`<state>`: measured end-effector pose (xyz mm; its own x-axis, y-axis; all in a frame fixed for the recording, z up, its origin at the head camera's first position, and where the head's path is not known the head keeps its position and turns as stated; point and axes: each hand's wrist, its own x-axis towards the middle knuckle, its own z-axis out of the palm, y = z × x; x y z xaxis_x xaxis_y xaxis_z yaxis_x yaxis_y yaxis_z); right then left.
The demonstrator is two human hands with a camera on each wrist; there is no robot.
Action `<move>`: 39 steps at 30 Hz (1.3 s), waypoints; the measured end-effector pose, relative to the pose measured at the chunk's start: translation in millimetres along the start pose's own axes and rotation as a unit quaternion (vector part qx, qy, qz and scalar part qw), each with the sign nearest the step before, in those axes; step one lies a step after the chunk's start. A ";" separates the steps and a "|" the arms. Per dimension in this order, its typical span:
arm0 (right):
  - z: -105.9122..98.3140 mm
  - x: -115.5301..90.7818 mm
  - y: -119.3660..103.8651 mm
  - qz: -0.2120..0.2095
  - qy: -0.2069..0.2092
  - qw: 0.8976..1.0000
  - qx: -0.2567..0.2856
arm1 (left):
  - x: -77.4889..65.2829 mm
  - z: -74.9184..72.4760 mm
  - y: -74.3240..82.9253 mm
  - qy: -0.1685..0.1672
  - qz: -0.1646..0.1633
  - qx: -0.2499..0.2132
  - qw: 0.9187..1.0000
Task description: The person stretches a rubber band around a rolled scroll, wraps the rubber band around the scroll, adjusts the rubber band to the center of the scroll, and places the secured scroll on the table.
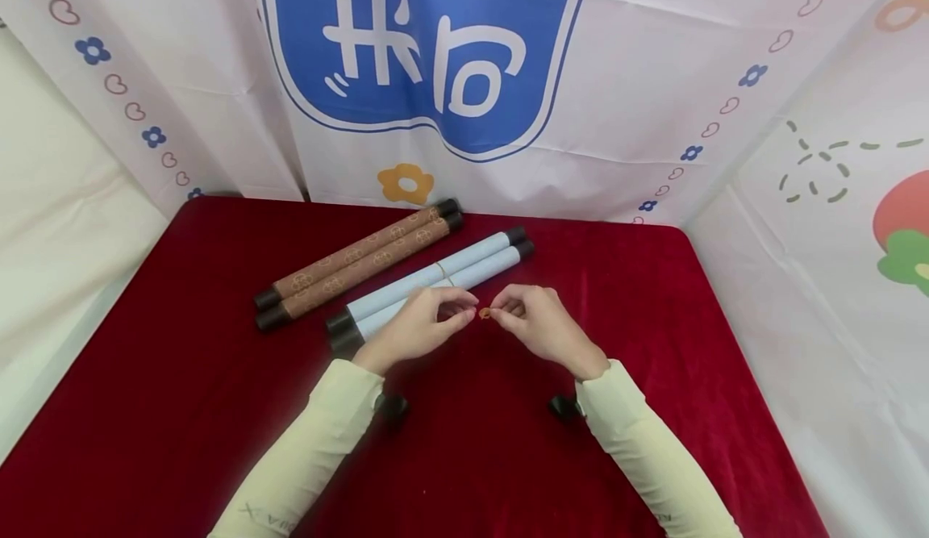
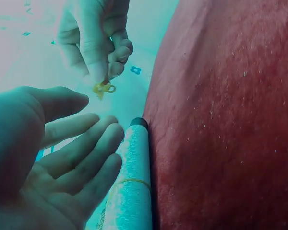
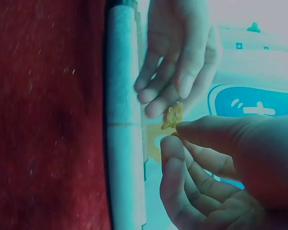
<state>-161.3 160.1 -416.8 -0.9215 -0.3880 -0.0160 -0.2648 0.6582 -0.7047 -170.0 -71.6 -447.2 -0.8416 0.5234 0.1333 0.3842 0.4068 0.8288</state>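
My right hand [image 1: 547, 324] pinches a small, bunched-up yellow rubber band [image 1: 485, 313] between thumb and forefinger. In the right wrist view the rubber band [image 3: 173, 116] sticks out past the fingertips in twisted loops. My left hand [image 1: 419, 322] faces it from the other side, thumb and fingers apart and slightly bent, with nothing held in the left wrist view. Just beyond the left hand lie two light-blue scrolls [image 1: 472, 260] with black ends, side by side. A thin yellow band [image 2: 134, 180] goes round them near the middle.
Two brown patterned scrolls [image 1: 363, 260] with black ends lie side by side behind and left of the blue ones. Everything rests on a red velvet tabletop [image 1: 624, 296]. A white printed cloth [image 1: 617, 78] hangs right behind the table's back edge.
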 end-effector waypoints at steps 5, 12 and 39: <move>6.5 -3.8 -5.7 -0.015 0.000 1.000 0.006 | -4.6 4.2 -3.1 -0.024 -0.002 -0.029 0.999; 13.6 -6.1 -6.4 -0.018 0.009 1.000 0.007 | -11.1 9.7 -5.0 0.003 -0.009 -0.025 1.000; 24.2 -15.6 -4.3 -0.038 0.060 0.997 0.018 | -13.8 15.3 1.1 0.064 0.017 0.024 0.998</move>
<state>-138.9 147.7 -430.7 -0.9271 -0.3547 0.1211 -0.3264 0.6054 -0.7259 -152.2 -67.0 -456.4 -0.8681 0.4392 0.2313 0.4282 0.4269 0.7965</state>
